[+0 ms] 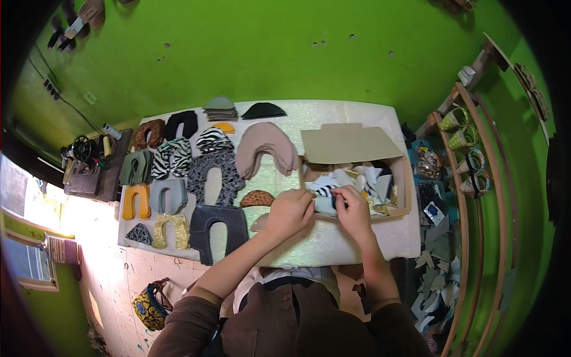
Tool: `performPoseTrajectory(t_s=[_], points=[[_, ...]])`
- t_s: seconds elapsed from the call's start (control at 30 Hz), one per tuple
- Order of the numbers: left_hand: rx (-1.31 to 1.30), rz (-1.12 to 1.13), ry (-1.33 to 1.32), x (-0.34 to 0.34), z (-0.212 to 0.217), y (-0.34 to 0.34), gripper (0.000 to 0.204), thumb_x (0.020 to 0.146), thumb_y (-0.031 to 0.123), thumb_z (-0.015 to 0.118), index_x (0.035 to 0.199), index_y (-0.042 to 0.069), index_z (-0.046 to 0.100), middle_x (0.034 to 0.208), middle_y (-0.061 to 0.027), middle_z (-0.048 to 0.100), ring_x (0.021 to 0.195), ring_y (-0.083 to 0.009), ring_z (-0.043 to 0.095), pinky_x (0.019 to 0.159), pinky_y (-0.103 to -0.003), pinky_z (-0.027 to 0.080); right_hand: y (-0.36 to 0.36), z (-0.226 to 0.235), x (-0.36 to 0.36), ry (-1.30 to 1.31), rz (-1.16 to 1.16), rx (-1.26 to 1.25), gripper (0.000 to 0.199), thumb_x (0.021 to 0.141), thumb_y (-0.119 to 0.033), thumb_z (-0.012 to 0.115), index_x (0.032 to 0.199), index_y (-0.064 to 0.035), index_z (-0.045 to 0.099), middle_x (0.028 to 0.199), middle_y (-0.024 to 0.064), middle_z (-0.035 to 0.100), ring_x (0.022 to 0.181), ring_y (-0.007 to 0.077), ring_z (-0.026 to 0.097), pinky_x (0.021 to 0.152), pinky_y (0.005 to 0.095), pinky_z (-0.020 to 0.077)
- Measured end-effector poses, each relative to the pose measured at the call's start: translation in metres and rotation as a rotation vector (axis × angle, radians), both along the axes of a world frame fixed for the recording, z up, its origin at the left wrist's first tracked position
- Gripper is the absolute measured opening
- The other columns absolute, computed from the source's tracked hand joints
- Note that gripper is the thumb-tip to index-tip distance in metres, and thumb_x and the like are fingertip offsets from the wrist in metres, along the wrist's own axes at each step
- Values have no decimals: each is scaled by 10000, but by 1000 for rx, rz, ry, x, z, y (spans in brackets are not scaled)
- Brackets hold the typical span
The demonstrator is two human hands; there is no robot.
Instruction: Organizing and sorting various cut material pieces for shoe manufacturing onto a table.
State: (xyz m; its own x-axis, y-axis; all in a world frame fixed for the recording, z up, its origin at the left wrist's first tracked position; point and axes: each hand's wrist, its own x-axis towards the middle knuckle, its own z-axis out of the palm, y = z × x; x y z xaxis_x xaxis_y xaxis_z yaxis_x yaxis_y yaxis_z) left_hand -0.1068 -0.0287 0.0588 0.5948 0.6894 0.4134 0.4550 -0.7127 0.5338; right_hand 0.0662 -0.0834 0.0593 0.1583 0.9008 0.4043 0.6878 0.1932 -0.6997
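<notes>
My left hand (290, 213) is closed at the near left corner of an open cardboard box (405, 184), its fingers curled inward. My right hand (353, 211) is closed too, thumb and fingertips together over the box's near side; a small dark bit shows at its fingertips. Whatever either hand pinches is too small and hidden to name. Between the hands lies a zebra-striped scrap (324, 190). Mixed white, gold, grey and black scraps (363, 178) fill the box. Left of my left hand lies a leopard-print half-round piece (257, 198), with a beige piece (260, 222) partly behind my wrist.
Stacks of arch-shaped cut pieces, such as pinkish-beige (266, 140), dark grey (202, 225) and gold (171, 231), cover the table's left half. A sewing machine (83, 152) stands at far left. Right of the table are a wooden rack (470, 119) with shoes and heaped scraps (437, 268).
</notes>
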Motion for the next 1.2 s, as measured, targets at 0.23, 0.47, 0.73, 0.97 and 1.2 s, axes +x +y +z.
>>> performPoseTrajectory(t_s=[0.23, 0.47, 0.73, 0.97, 1.2], points=[[-20, 51, 97, 67, -17, 21, 156, 757, 139, 569, 871, 36, 599, 787, -131, 593, 753, -300, 583, 666, -389, 466, 30, -36, 59, -263, 97, -408, 200, 780, -139, 545, 915, -3, 605, 934, 182, 580, 893, 349, 556, 774, 411, 450], [-120, 120, 199, 87, -36, 17, 153, 766, 151, 565, 850, 32, 611, 793, -132, 601, 759, -304, 590, 674, -389, 471, 77, -97, 60, -488, 267, -648, 319, 773, -182, 540, 1051, -24, 543, 1032, 196, 563, 984, 335, 543, 826, 407, 448], [-188, 252, 139, 88, -36, 8, 171, 778, 158, 567, 898, 42, 608, 829, -127, 603, 790, -308, 587, 677, -387, 468, 81, -80, 87, -47, 526, -717, 255, 736, -181, 630, 910, 4, 608, 840, 144, 632, 780, 266, 605, 702, 346, 464], [-246, 170, 3, 96, -41, 6, 206, 799, 202, 583, 896, 22, 605, 811, -157, 597, 741, -339, 574, 644, -391, 456, 66, -45, 122, 357, 589, -691, 124, 771, -82, 651, 832, -22, 561, 751, -12, 559, 701, 62, 498, 634, 210, 407], [-339, 210, -92, 101, -26, 6, 230, 832, 225, 575, 847, -2, 612, 708, -176, 584, 632, -329, 572, 589, -375, 444, 51, -41, 132, 509, 442, -573, 132, 795, -104, 633, 856, -1, 577, 755, 12, 576, 724, 82, 514, 662, 229, 419]])
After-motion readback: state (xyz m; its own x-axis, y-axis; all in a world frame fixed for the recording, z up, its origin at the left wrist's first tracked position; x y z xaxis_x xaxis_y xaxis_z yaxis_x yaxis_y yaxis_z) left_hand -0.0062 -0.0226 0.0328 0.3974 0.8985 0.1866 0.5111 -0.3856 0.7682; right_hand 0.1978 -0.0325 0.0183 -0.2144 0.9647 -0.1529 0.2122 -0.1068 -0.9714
